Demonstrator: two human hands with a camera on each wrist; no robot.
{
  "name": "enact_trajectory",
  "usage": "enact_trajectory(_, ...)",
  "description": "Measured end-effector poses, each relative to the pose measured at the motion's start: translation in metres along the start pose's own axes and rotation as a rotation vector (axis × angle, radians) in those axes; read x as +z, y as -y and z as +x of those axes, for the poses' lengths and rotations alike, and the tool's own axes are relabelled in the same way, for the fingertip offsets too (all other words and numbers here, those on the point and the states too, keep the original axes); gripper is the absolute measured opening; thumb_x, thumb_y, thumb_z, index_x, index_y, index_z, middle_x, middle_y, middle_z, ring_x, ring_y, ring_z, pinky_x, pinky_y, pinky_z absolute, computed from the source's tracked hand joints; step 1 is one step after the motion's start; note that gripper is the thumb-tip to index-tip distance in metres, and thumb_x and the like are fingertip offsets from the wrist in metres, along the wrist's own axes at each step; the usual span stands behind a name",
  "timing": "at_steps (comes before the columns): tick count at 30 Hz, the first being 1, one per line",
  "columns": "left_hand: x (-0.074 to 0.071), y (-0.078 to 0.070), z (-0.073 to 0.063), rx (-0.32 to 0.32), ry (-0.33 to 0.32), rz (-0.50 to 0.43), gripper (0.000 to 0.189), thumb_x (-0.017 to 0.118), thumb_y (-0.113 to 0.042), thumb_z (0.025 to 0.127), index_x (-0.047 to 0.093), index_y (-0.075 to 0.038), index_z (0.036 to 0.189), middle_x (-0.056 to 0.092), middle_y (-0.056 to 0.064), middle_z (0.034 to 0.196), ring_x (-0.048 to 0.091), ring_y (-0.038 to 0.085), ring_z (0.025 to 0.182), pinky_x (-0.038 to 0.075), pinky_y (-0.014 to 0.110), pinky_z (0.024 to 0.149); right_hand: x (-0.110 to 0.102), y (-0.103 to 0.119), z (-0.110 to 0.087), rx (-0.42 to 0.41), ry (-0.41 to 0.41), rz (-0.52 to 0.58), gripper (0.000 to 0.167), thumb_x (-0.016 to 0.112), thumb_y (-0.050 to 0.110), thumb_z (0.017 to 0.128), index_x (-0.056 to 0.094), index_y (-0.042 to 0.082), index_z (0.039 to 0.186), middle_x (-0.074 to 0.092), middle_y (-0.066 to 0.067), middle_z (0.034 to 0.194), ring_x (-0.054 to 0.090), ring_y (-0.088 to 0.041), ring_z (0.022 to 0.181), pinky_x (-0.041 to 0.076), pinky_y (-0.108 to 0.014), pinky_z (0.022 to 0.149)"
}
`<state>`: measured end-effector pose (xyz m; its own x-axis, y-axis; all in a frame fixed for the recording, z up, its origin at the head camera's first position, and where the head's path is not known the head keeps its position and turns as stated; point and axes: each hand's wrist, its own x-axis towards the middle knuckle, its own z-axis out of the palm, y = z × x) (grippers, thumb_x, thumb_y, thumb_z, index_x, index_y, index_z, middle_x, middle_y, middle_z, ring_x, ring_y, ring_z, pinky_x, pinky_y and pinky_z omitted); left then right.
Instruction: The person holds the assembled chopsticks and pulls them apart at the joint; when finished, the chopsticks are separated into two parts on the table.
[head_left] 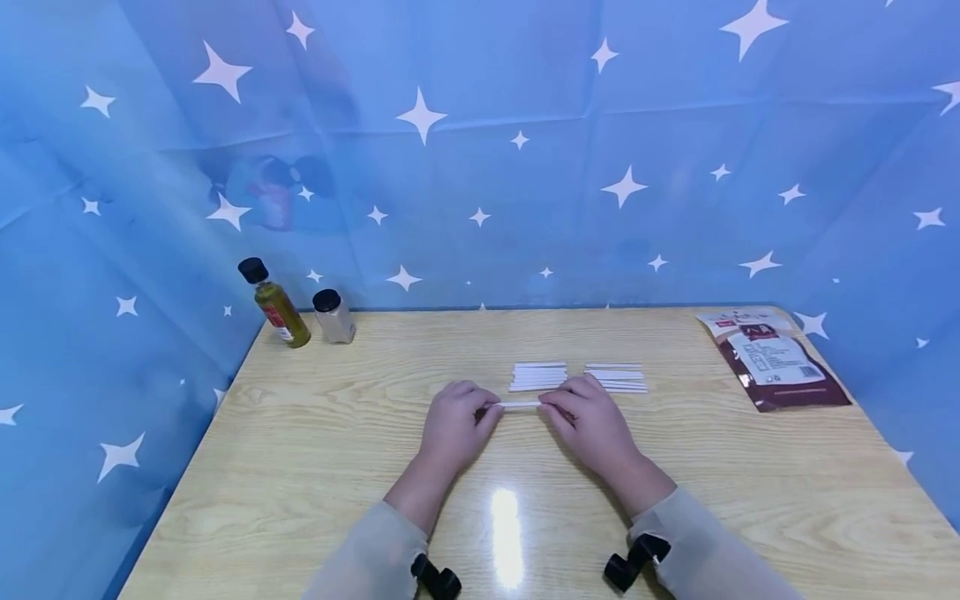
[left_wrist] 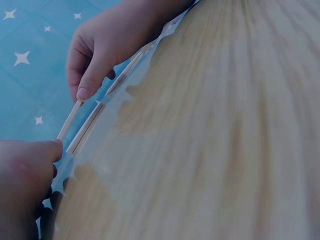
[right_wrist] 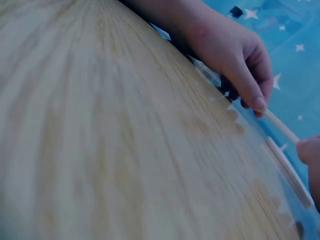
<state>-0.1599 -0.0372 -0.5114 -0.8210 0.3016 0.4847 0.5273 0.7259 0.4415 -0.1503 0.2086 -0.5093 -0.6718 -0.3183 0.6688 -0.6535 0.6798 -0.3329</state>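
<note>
A thin white stick (head_left: pixel 520 404) is held level between the two hands, just above or on the table; the head view does not settle which. My left hand (head_left: pixel 455 423) pinches its left end between thumb and fingers. At the other end my right hand (head_left: pixel 592 423) has the stick pinched the same way. Both wrist views show the stick (left_wrist: pixel 69 121) stretched from one thumb to the other. Behind the hands lie two flat groups of similar white sticks, a left group (head_left: pixel 538 377) and a right group (head_left: pixel 617 379), the latter close behind the right hand's knuckles.
On the wooden table (head_left: pixel 300 467), a bottle of yellow-green liquid (head_left: pixel 281 310) and a black-capped jar (head_left: pixel 334 317) stand at the back left. A maroon and white pouch (head_left: pixel 776 358) lies at the back right. A blue starred cloth (head_left: pixel 480 167) hangs behind the table.
</note>
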Motion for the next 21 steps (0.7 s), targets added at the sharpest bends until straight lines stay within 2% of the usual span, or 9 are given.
enact_trajectory(5, 0.009, -0.012, 0.004, -0.014, 0.038, 0.014, 0.008, 0.082, -0.029, 0.096, 0.083, -0.021, 0.096, 0.073, -0.009, 0.092, 0.066, 0.014, 0.087, 0.052, 0.038, 0.085, -0.01, -0.007, -0.008, 0.065, 0.028, -0.007, 0.011, 0.088, 0.009, 0.088, 0.083, 0.01, 0.097, 0.07, 0.001, 0.093, 0.06, -0.02, 0.087, 0.052, -0.039, 0.075)
enact_trajectory(12, 0.019, -0.026, 0.009, 0.048, 0.072, -0.018, 0.01, 0.08, -0.031, 0.098, 0.084, -0.022, 0.101, 0.073, -0.008, 0.095, 0.065, 0.015, 0.089, 0.05, 0.038, 0.083, -0.026, -0.014, -0.02, 0.208, 0.07, 0.007, 0.009, 0.087, 0.009, 0.09, 0.082, 0.013, 0.097, 0.071, 0.006, 0.095, 0.061, -0.011, 0.084, 0.054, -0.036, 0.071)
enact_trajectory(17, 0.02, -0.029, 0.008, 0.038, 0.094, -0.063, 0.009, 0.081, -0.029, 0.097, 0.085, -0.024, 0.104, 0.073, -0.01, 0.097, 0.063, 0.014, 0.089, 0.049, 0.035, 0.082, -0.031, -0.015, -0.025, 0.214, 0.107, 0.048, 0.012, 0.086, 0.008, 0.091, 0.084, 0.012, 0.102, 0.073, 0.005, 0.1, 0.063, -0.009, 0.084, 0.054, -0.031, 0.069)
enact_trajectory(21, 0.021, -0.03, 0.008, 0.021, 0.104, -0.103, 0.009, 0.081, -0.027, 0.098, 0.086, -0.024, 0.105, 0.075, -0.011, 0.097, 0.062, 0.012, 0.089, 0.049, 0.034, 0.083, -0.033, -0.017, -0.025, 0.189, 0.135, 0.068, 0.015, 0.085, 0.007, 0.092, 0.085, 0.013, 0.106, 0.074, 0.007, 0.099, 0.064, -0.01, 0.086, 0.053, -0.033, 0.071)
